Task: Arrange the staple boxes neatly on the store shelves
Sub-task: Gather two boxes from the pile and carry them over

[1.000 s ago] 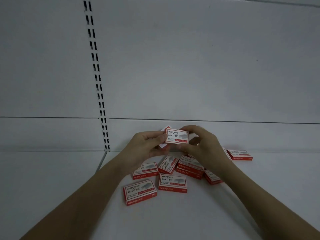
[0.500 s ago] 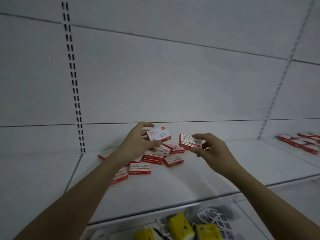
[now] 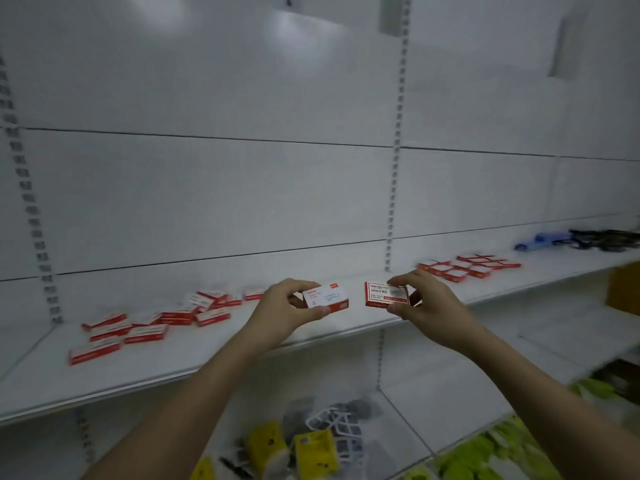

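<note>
Red-and-white staple boxes are in both hands: the left hand [image 3: 282, 308] pinches one box [image 3: 325, 299] between thumb and curled fingers, and the right hand [image 3: 427, 303] grips a second box [image 3: 386, 294] the same way, both held above the front edge of the white shelf [image 3: 242, 355]. A loose scatter of boxes [image 3: 152, 327] lies toward the shelf's left end; a tidier group [image 3: 467, 266] sits far along to the right. This looks like the carrying step between the two. Next, each box wants setting down flat, square against the group's edge.
</note>
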Available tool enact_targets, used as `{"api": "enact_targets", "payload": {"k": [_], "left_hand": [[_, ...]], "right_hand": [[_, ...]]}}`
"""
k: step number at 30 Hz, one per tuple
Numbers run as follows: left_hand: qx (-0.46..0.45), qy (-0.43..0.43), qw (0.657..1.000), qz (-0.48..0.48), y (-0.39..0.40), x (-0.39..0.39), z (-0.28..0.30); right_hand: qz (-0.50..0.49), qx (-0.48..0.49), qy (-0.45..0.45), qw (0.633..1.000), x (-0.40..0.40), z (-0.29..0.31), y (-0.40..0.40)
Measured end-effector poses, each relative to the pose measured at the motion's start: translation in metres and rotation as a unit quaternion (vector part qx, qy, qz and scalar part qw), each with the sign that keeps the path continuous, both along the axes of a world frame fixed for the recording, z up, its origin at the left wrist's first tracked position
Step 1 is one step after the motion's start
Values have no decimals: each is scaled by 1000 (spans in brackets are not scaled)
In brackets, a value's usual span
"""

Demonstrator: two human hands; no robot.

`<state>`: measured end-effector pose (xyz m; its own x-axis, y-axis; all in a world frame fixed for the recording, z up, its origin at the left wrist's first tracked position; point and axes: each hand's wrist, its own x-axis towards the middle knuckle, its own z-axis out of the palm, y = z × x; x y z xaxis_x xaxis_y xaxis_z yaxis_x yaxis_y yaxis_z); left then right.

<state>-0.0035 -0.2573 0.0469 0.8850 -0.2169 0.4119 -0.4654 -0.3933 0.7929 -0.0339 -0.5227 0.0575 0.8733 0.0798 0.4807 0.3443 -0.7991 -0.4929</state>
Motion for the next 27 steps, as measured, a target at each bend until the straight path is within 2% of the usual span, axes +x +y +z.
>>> {"api": "enact_targets", "payload": {"k": [7, 15, 20, 27], "left_hand": [[8, 13, 996, -92, -154, -31, 5], [10, 20, 986, -166, -291, -33, 5], [12, 23, 985, -173, -359, -11, -9], [5, 43, 987, -154, -440, 54, -49]], "right_hand": [[-70, 22, 18, 997, -67, 1, -154], [-147, 32, 26, 988, -106, -11, -288], [-172, 41, 36, 984, -95, -23, -351], [-168, 23, 59, 984, -29, -50, -432]]}}
